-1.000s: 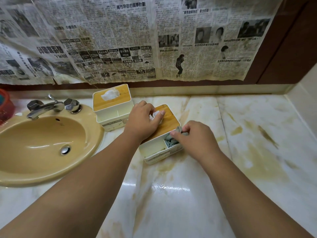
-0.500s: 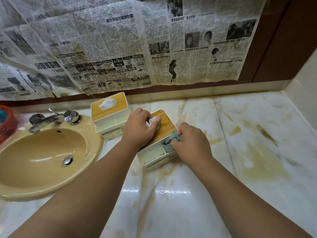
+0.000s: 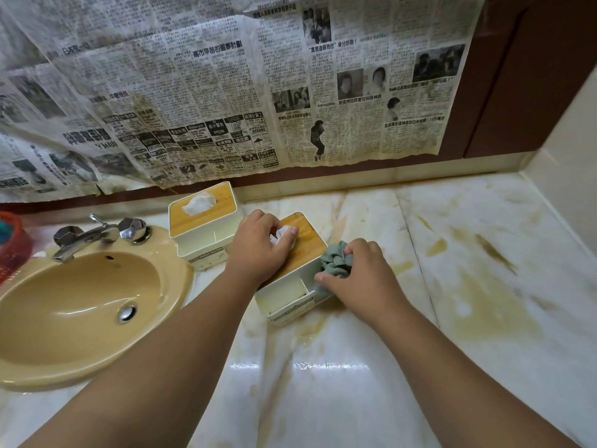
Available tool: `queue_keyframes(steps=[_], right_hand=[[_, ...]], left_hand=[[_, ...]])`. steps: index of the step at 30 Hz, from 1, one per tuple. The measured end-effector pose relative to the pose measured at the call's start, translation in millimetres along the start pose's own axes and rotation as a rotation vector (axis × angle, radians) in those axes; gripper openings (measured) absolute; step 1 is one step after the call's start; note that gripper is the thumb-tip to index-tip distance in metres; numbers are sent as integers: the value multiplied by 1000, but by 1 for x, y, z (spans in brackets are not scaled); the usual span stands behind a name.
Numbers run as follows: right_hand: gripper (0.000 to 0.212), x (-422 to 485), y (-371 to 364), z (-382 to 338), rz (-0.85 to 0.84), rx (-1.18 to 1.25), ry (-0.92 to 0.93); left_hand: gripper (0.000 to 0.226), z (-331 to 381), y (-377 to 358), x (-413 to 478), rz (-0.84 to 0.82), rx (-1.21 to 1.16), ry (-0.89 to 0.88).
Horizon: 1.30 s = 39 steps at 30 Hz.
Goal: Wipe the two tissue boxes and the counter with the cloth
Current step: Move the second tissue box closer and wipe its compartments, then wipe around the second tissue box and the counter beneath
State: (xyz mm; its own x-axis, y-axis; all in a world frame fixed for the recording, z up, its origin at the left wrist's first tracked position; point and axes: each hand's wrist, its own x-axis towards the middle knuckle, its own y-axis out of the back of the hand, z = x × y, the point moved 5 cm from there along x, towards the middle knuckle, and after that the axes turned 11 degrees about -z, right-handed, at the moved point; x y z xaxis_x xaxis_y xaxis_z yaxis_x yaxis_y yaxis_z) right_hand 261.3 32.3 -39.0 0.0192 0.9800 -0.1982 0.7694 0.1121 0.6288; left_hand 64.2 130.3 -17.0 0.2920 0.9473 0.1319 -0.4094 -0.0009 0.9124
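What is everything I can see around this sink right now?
far tissue box: one, cream with a wooden lid, at the back beside the sink
near tissue box: one, cream with a wooden lid, mid-counter, under the left hand
cloth: one, grey-green, bunched at the near box's right end
counter: one, pale marble with yellow-brown stains
sink: one, tan, at the left
tap: one, metal, behind the basin
basket: one, red, at the far left edge
newspaper: several sheets, yellowed, on the back wall
left hand: rests on the near box's lid
right hand: grips the cloth
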Motion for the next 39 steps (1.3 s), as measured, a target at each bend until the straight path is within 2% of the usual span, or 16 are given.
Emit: queue_keyframes(steps=[2,6,12,14,17,20,25,27,30,34,36,39], right_hand=[[59,-1,-6,2,26,2,18],[37,4,-1,6,102,33,49],[22,-7,2,21,156,172,-18],[21,-15,2,29,106,200,-48],[19,-32,1,33,-90,231,-38],[19,-56,-3,29,-252,130,-9],[18,-88,-15,30,-259,51,-29],[20,-95,-25,32,-269,15,-52],[26,-101,-37,31,-301,-56,-78],[44,-103,-39,22,-299,-126,-105],[50,-102,-35,11,-200,-94,-112],[42,-91,-31,-2,-3,115,-136]], left_hand=[[38,0,0,0,2,3,-2],[38,0,0,-1,-1,1,3],[38,3,0,0,-2,-5,-9],[38,3,0,-1,-13,-11,-18],[39,2,0,0,-18,-19,-20],[39,2,-1,0,-24,-24,-29],[40,3,2,1,-31,-36,-39],[38,5,7,-3,3,-117,-23],[37,-8,20,-9,146,-426,100],[53,-25,25,-15,218,-666,221],[47,-34,28,-18,263,-749,258],[27,-52,27,-24,225,-756,319]])
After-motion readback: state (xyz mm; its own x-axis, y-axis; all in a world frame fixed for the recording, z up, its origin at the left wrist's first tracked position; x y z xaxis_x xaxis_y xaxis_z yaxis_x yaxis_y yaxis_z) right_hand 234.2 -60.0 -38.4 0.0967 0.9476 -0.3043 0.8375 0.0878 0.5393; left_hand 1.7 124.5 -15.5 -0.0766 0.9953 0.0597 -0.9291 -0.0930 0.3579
